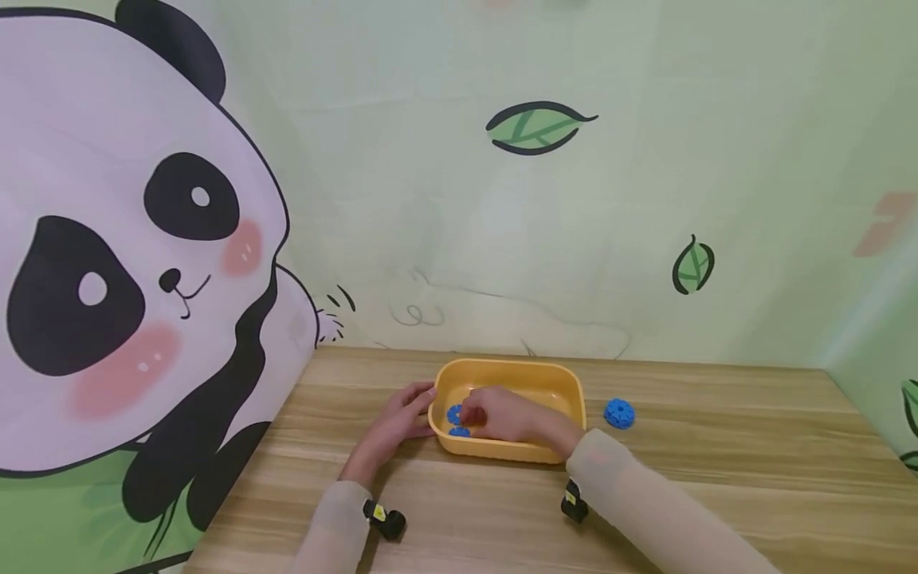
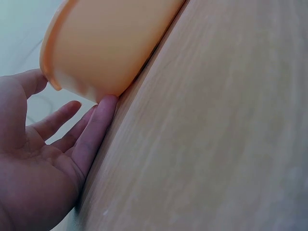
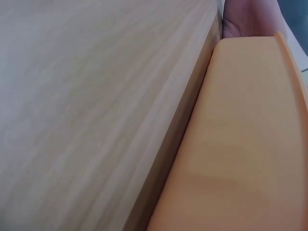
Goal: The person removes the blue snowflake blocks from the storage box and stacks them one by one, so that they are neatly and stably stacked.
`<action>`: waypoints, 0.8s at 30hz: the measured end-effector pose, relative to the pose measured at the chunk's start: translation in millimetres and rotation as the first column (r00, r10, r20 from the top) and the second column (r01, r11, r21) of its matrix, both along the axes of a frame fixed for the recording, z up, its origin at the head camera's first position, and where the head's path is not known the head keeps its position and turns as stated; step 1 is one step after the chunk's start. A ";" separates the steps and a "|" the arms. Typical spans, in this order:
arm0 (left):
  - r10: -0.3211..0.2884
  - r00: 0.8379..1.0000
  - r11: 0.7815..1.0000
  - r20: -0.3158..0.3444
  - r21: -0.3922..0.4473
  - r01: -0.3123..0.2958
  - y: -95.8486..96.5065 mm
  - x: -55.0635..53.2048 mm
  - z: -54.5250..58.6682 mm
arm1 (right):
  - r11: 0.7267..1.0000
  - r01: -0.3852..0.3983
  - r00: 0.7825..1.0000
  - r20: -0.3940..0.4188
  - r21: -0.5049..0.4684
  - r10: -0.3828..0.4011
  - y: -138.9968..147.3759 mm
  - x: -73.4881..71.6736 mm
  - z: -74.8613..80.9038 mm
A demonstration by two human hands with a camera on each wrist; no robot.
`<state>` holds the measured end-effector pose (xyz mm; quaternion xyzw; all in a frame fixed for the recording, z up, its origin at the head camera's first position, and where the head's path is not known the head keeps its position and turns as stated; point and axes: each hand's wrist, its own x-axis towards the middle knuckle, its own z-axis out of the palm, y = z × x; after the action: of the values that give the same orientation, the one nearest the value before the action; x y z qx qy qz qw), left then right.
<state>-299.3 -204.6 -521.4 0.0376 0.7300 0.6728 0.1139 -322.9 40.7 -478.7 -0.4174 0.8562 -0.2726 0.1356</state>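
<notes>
A yellow-orange plastic basin (image 1: 512,451) sits on the wooden table. My left hand (image 1: 400,416) is at its left end, and in the left wrist view the thumb touches the rim while the fairly straight fingers (image 2: 98,122) rest by the basin's lower wall. My right hand (image 1: 505,413) reaches over the near side into the basin, fingers bent downward at its left part. Right beside those fingertips are blue notched plastic discs (image 1: 460,432); I cannot tell whether the fingers pinch one. The right wrist view shows the basin's outer wall (image 3: 236,134), which hides the right hand.
A small stack of blue notched discs (image 1: 620,414) stands on the table (image 1: 717,446), to the right of the basin. Behind the table hangs a green backdrop (image 1: 430,199) printed with a panda and leaves. Both wrists carry small black cameras.
</notes>
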 end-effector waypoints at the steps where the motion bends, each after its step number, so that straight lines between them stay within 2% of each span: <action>1: 0.001 1.000 1.000 -0.001 0.000 -0.001 -0.3 0.3 0.4 | 1.000 -0.012 1.000 -0.004 0.000 0.012 -2.2 -0.5 0.0; 6: 0.003 1.000 1.000 -0.007 0.014 -0.003 -0.8 0.5 0.4 | 0.998 -0.059 0.995 -0.077 0.023 0.061 -10.3 -4.3 -3.6; 9: 0.002 1.000 1.000 -0.010 0.017 -0.002 -0.7 0.6 -0.1 | 0.998 -0.062 0.993 -0.100 0.032 0.065 -12.8 -6.1 -7.6; 15: 0.002 1.000 1.000 -0.009 0.017 -0.001 1.9 0.8 0.1 | 1.000 -0.023 0.997 -0.072 0.009 0.024 -11.1 -7.4 -12.5; 24: 0.018 1.000 1.000 -0.003 -0.002 -0.018 0.7 1.3 0.5 | 0.997 0.056 0.993 -0.102 -0.056 -0.062 -14.7 -8.1 -20.6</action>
<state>-298.0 -203.9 -520.9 0.0321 0.7313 0.6728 0.1068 -331.0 26.0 -499.4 -0.4090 0.8665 -0.2771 0.0716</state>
